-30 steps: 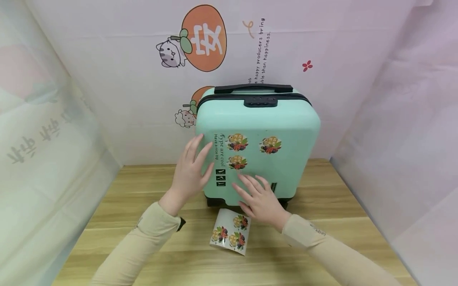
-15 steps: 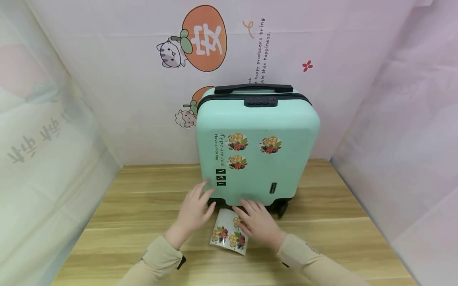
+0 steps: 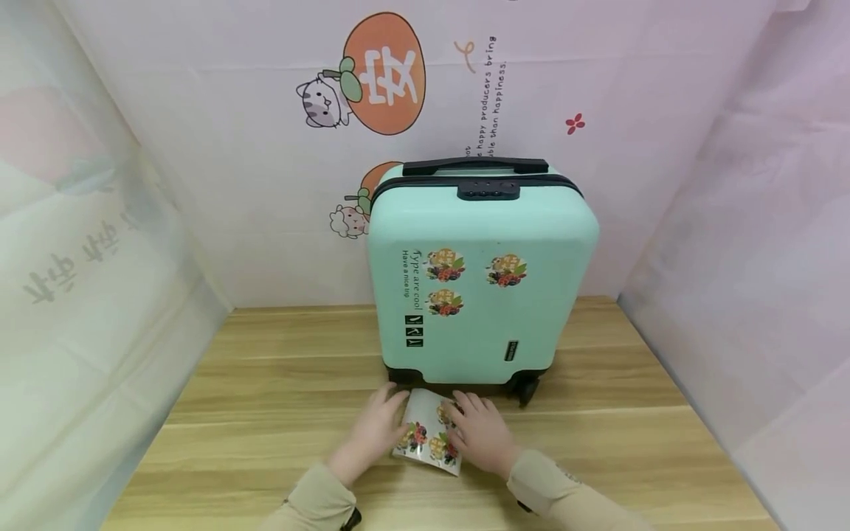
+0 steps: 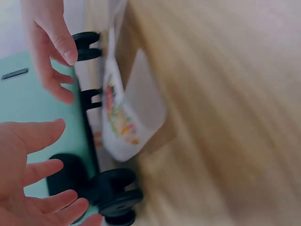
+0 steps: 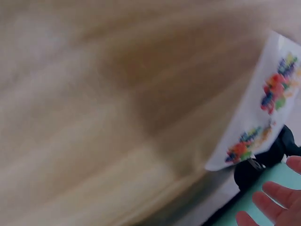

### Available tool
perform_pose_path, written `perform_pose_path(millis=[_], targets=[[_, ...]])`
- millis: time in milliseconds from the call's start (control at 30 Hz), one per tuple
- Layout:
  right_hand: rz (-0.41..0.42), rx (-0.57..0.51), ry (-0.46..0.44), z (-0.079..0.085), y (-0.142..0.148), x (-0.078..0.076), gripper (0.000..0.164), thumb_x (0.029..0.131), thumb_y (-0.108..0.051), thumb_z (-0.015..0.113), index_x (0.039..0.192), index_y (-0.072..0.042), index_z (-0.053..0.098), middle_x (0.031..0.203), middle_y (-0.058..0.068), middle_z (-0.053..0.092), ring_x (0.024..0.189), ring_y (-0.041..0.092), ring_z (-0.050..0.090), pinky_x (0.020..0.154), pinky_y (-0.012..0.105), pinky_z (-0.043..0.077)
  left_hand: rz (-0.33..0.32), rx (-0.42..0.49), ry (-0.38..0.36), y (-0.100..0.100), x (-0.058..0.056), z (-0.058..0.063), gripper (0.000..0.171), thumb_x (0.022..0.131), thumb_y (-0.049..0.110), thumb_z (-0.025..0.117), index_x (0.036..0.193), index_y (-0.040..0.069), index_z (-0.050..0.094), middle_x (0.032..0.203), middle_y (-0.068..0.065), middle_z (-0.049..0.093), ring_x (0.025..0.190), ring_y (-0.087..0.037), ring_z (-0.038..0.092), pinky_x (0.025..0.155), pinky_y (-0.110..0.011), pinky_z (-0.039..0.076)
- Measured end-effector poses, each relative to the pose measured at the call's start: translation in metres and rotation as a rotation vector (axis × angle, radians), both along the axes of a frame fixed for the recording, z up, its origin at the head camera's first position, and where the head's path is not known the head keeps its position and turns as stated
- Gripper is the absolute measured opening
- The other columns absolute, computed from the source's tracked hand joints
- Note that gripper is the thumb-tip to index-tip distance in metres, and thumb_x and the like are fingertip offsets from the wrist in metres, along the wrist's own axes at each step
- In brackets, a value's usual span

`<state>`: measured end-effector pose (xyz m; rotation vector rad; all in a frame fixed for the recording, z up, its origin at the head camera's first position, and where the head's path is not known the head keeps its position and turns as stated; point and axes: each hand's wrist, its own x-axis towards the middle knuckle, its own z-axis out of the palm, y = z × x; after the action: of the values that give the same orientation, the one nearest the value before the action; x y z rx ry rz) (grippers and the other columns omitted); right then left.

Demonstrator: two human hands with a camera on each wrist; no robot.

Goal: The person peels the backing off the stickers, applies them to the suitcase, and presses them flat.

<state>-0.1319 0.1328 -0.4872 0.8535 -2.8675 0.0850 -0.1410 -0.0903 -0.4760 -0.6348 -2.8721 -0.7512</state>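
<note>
A white sticker sheet point(image 3: 428, 425) was seen lying on the wood-grained table point(image 3: 292, 354), just on the near side of a mint suitcase point(image 3: 478, 295). Three fruit prints point(image 3: 420, 438) could be made out on it, two along its near part and one toward the far right, while its far left part was plain white; in the left wrist view it was shown curved, with part of it raised from the table. The left hand point(image 3: 374, 428) was placed at the sheet's left edge and the right hand point(image 3: 483, 436) at its right edge, the fingertips of both overlapping it in the head view; whether it was touched could not be told. The grip of each hand was held wide, its fingers spread and nearly straight. The suitcase was stood upright, its black handle point(image 3: 474, 166) uppermost and a dark lock panel point(image 3: 488, 191) set just beneath. On its front, three fruit stickers point(image 3: 506, 271) were carried: two in a column toward the left, beside black lettering point(image 3: 415, 284), and one farther right. A small dark label point(image 3: 510, 350) was fixed low on the right, above a black wheel point(image 3: 524, 388). Behind, a pale backdrop point(image 3: 265, 177) was hung, printed with an orange fruit point(image 3: 385, 74).
</note>
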Motion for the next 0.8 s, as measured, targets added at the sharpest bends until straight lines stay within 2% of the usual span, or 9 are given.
perform_pose_path(millis=[133, 333, 467, 600, 700, 800], targets=[[0.006, 0.057, -0.053, -0.009, 0.001, 0.002, 0.045, 0.093, -0.039, 0.056, 0.132, -0.017, 0.052, 0.132, 0.012, 0.05, 0.118, 0.027, 0.051, 0.092, 0.048, 0.047, -0.036, 0.018, -0.077, 0.004, 0.002, -0.011, 0.062, 0.076, 0.02, 0.077, 0.128, -0.005, 0.053, 0.135, -0.033, 0.041, 0.121, -0.046, 0.045, 0.098, -0.055, 0.043], [0.049, 0.109, -0.178, -0.014, 0.0, 0.0, 0.052, 0.092, -0.043, 0.056, 0.137, -0.02, 0.049, 0.138, 0.011, 0.046, 0.124, 0.028, 0.047, 0.095, 0.051, 0.046, -0.006, 0.112, -0.213, 0.003, 0.005, -0.018, 0.073, 0.074, 0.017, 0.078, 0.134, -0.007, 0.045, 0.131, -0.038, 0.04, 0.113, -0.047, 0.051, 0.095, -0.057, 0.044], [0.073, 0.124, -0.22, -0.017, 0.001, 0.0, 0.051, 0.092, -0.044, 0.057, 0.136, -0.02, 0.05, 0.138, 0.012, 0.047, 0.125, 0.03, 0.047, 0.093, 0.05, 0.047, -0.019, 0.167, -0.253, 0.002, 0.003, -0.023, 0.076, 0.072, 0.015, 0.079, 0.134, -0.009, 0.044, 0.126, -0.035, 0.045, 0.107, -0.044, 0.054, 0.093, -0.056, 0.046], [0.093, 0.138, -0.229, -0.018, 0.002, -0.001, 0.05, 0.091, -0.044, 0.057, 0.135, -0.02, 0.051, 0.138, 0.013, 0.047, 0.126, 0.03, 0.046, 0.09, 0.049, 0.049, -0.028, 0.244, -0.292, -0.001, 0.001, -0.029, 0.072, 0.072, 0.007, 0.078, 0.133, -0.012, 0.043, 0.13, -0.037, 0.044, 0.114, -0.048, 0.049, 0.097, -0.057, 0.042], [0.086, 0.146, -0.233, -0.018, 0.001, -0.001, 0.05, 0.092, -0.044, 0.056, 0.136, -0.021, 0.05, 0.138, 0.013, 0.046, 0.127, 0.029, 0.046, 0.091, 0.048, 0.05, -0.033, 0.309, -0.339, -0.003, -0.001, -0.032, 0.069, 0.073, 0.001, 0.075, 0.132, -0.013, 0.042, 0.125, -0.034, 0.049, 0.111, -0.045, 0.053, 0.092, -0.052, 0.048], [0.076, 0.147, -0.239, -0.014, 0.0, 0.001, 0.051, 0.092, -0.043, 0.055, 0.137, -0.02, 0.049, 0.14, 0.014, 0.045, 0.128, 0.03, 0.045, 0.092, 0.048, 0.049, -0.044, 0.351, -0.369, -0.004, -0.001, -0.034, 0.065, 0.074, -0.004, 0.072, 0.131, -0.014, 0.042, 0.108, -0.025, 0.058, 0.093, -0.033, 0.061, 0.076, -0.036, 0.055]])
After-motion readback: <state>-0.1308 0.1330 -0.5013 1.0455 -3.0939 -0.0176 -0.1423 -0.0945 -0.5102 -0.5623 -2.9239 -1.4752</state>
